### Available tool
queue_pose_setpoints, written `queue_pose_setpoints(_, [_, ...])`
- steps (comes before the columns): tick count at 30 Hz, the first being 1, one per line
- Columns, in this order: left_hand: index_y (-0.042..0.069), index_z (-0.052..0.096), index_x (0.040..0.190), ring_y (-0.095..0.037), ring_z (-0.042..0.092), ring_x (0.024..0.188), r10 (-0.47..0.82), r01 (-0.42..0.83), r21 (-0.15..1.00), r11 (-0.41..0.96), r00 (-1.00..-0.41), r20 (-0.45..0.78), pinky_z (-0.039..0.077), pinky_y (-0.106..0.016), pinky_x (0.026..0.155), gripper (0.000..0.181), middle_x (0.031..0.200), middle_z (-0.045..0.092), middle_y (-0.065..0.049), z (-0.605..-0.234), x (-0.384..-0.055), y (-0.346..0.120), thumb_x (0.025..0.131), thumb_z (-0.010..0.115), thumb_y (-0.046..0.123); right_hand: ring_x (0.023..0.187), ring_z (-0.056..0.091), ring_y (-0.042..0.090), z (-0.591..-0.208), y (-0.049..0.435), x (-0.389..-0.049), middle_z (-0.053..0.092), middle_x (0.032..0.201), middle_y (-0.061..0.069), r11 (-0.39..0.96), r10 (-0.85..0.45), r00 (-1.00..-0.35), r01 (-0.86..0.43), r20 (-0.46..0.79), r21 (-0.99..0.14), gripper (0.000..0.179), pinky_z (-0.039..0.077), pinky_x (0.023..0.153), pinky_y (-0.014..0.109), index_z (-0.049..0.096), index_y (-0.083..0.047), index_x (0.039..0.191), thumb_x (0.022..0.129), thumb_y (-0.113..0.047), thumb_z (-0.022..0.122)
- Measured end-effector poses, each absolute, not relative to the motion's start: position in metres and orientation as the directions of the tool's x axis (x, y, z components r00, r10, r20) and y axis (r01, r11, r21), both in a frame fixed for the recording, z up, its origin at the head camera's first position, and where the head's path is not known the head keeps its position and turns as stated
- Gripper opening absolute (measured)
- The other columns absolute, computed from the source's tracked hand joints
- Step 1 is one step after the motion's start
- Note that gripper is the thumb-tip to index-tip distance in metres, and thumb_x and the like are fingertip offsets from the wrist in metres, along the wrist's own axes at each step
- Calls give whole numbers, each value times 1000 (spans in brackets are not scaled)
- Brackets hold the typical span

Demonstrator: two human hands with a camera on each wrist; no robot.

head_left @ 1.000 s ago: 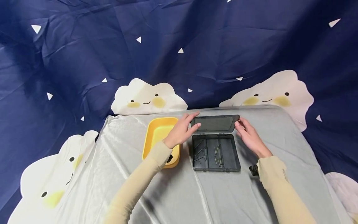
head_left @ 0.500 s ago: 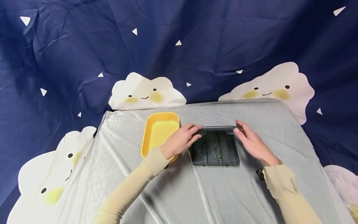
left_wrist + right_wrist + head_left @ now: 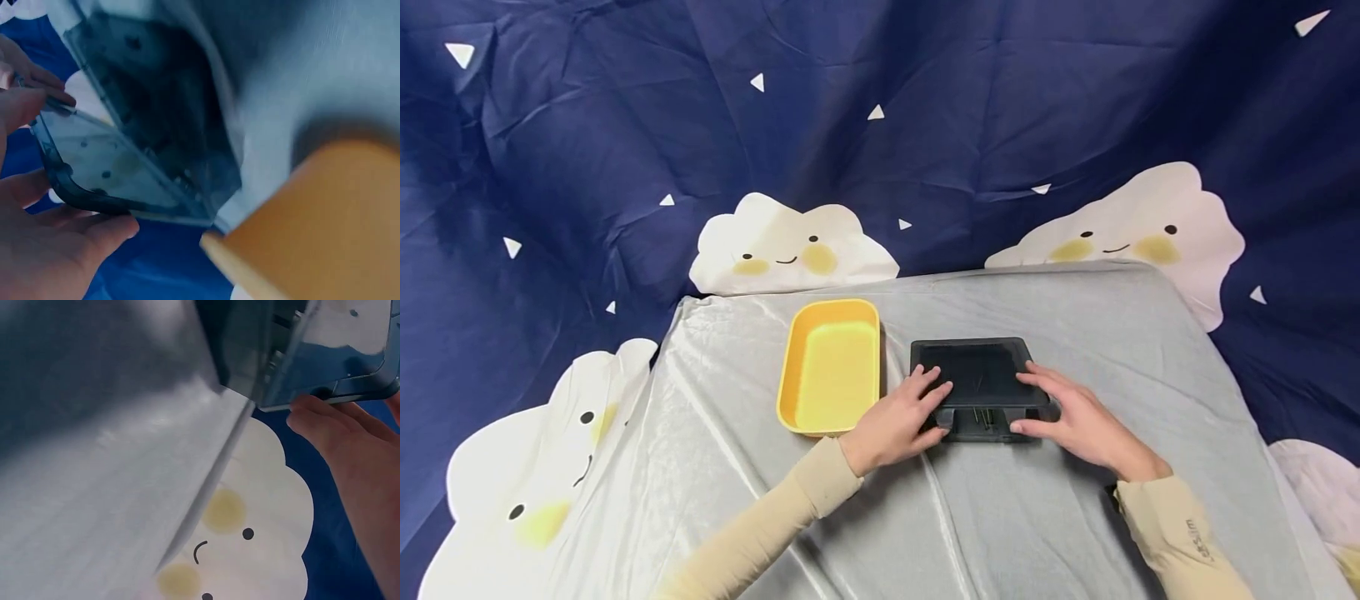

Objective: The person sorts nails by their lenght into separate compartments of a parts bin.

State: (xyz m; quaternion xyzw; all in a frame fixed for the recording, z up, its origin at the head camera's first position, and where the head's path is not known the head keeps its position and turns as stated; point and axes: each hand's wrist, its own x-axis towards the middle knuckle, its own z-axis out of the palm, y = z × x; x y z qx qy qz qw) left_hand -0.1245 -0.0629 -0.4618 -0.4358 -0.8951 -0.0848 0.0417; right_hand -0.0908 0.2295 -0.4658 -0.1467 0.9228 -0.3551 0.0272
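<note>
A dark see-through plastic case (image 3: 983, 430) lies on the grey cloth, its hinged lid (image 3: 973, 371) tilted partway down over the base. My left hand (image 3: 895, 421) holds the lid's front left corner, fingers on the outer face and thumb by the front edge. At the front right corner, my right hand (image 3: 1078, 423) grips the lid in the same way. Thin metal screws or nails (image 3: 982, 417) show through the gap at the front; the lid hides the rest. In the left wrist view, the lid (image 3: 103, 165) stands at an angle to the base (image 3: 150, 87).
Left of the case stands a yellow rectangular tub (image 3: 831, 375), close to my left forearm. Grey cloth (image 3: 880, 533) covers the table. Behind it hangs a dark blue curtain (image 3: 820, 150) with white clouds and triangles.
The lid has swung from raised at the back, through upright, to low over the base. Both hands have come forward with it, and the left sleeve no longer covers the tub.
</note>
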Motion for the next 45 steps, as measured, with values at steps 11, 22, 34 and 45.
queue_pose_setpoints(11, [8,42,145,-43,37,138,741,742,-10,670,-668,65,33,-42,115,74,150,38,-22,-488,-112,-55,88,66,48,133,38,47,-493,220,-77,34,151,24,724,-297,-949,-296,106,-623,80,40,98,60,49,-3,138,73,-35,83])
queue_pose_setpoints(22, [12,47,143,-39,38,139,752,754,-30,657,-652,94,38,-38,112,73,150,40,-19,-500,-112,-58,85,67,51,130,43,44,-510,216,-72,34,151,22,766,-278,-947,-321,164,-557,77,46,92,56,50,-2,137,73,-28,84])
queue_pose_setpoints(34, [15,53,139,-37,42,137,743,746,-20,665,-659,119,49,-34,101,62,148,45,-16,-500,-113,-57,88,65,47,131,42,45,-517,215,-70,34,151,22,805,-269,-949,-316,166,-503,78,45,94,57,49,-1,138,74,-30,83])
queue_pose_setpoints(45, [8,57,133,-36,50,130,744,725,-168,668,-647,169,48,-34,102,63,141,52,-16,-507,-109,-50,85,69,47,136,34,48,-518,204,-66,36,148,28,864,-267,-943,-324,197,-385,74,43,98,57,52,6,133,75,-27,82])
